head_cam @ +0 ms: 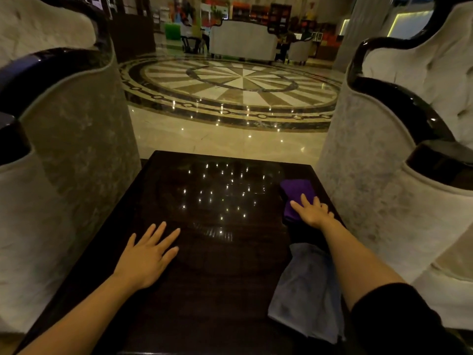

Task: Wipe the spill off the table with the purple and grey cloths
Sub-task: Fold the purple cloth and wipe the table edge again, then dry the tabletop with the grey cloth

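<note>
A dark glossy table [204,298] fills the lower middle of the head view, its far half dotted with small bright glints. A folded purple cloth [297,192] lies near the table's right edge. My right hand [313,212] rests flat on the cloth's near end, fingers spread. A grey cloth [304,290] lies crumpled at the near right, partly under my right forearm. My left hand [148,254] lies flat on the bare tabletop at the left, fingers apart, holding nothing. I cannot make out the spill itself on the dark surface.
A tall upholstered armchair [71,155] stands close against the table's left side, and another armchair [389,170] against its right. Beyond the table's far edge lies polished marble floor [230,139] with a round inlay; more seating stands far back.
</note>
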### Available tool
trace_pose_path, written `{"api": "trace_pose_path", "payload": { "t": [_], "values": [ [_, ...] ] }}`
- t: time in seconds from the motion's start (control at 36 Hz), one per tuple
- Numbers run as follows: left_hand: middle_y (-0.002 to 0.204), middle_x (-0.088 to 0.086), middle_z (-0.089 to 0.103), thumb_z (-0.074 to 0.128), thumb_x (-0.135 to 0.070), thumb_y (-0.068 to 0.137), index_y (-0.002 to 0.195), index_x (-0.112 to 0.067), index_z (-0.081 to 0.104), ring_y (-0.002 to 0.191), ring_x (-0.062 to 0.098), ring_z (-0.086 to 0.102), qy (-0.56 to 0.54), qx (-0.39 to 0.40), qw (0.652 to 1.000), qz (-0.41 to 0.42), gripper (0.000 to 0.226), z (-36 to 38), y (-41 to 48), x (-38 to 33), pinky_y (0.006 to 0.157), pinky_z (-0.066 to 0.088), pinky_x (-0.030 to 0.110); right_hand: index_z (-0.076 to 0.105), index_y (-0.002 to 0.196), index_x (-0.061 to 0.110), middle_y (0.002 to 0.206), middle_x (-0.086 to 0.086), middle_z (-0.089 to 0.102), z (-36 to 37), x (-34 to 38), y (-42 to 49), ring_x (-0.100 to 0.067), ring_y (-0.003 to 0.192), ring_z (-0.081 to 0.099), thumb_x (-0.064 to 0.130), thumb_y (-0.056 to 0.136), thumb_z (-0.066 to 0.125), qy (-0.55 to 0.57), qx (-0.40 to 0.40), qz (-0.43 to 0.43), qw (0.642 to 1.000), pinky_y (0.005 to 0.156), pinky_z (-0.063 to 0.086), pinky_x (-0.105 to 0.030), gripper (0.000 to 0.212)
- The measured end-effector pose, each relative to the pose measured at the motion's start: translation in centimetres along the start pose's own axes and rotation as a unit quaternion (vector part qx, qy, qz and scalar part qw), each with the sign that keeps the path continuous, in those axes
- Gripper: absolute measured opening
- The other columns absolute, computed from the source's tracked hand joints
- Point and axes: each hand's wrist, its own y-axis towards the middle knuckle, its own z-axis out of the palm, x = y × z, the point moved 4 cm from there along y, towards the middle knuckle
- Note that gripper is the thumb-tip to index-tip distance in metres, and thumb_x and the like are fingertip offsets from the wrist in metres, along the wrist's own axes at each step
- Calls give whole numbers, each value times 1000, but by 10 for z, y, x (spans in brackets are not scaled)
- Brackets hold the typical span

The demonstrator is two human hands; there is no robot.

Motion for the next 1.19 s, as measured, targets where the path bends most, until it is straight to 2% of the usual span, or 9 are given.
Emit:
{"api": "trace_pose_path", "payload": {
  "t": [0.08,0.22,0.31,0.47,0.53,0.67,0.81,1.19],
  "values": [
    [157,-3,-8,17,-50,95,142,-40,-4,144,17,-10,-6,2,1000,0,53,-2,-1,0,117,-1,45,3,144,28,155,-15,-6,-2,-1,-12,-38,141,1,59,89,23,29,-25,-15,999,114,1,-52,66],
    [158,-1,-5,18,-49,95,143,-38,0,145,18,-7,-10,0,1000,5,53,-4,-3,-2,117,1,47,11,143,25,153,-19,9,-3,-7,-42,-40,138,14,51,90,37,43,-81,-9,996,111,17,-52,64],
    [158,0,-5,19,-49,95,143,-38,2,145,19,-7,-19,8,1000,5,53,-6,-3,-3,117,0,48,12,143,23,151,-21,14,-3,-12,-68,-41,136,18,47,90,40,58,-97,10,994,109,21,-52,64],
    [158,1,-4,20,-49,95,144,-37,4,145,20,-7,-27,12,1000,6,53,-9,-4,-4,117,1,48,7,143,28,150,-24,13,10,-13,-130,-45,133,22,54,88,37,74,-104,53,990,106,27,-52,67],
    [158,2,-4,20,-48,95,144,-37,4,145,20,-6,-33,10,999,7,53,-10,-6,-4,117,1,48,4,142,32,152,-25,8,22,-10,-147,-46,134,19,60,85,36,71,-85,49,993,107,25,-53,71],
    [158,4,-5,20,-46,96,144,-35,3,145,21,-5,-58,-6,998,19,52,-14,-11,-5,117,2,48,-4,141,37,153,-24,-8,61,-7,-168,-42,140,-3,67,81,36,71,-45,36,996,114,9,-53,79],
    [158,4,-4,19,-45,96,144,-35,2,145,22,-5,-57,-20,998,29,52,-14,-26,8,117,4,47,0,143,31,154,-22,-5,72,-7,-164,-39,141,-5,58,85,40,66,-89,14,994,115,4,-49,75],
    [158,5,0,17,-41,97,145,-30,3,145,22,-3,-28,-46,998,21,52,12,-73,43,117,5,45,8,143,27,156,-12,-1,79,19,-152,-33,142,-2,26,93,35,27,-48,-97,994,115,2,-47,57]
  ]
}}
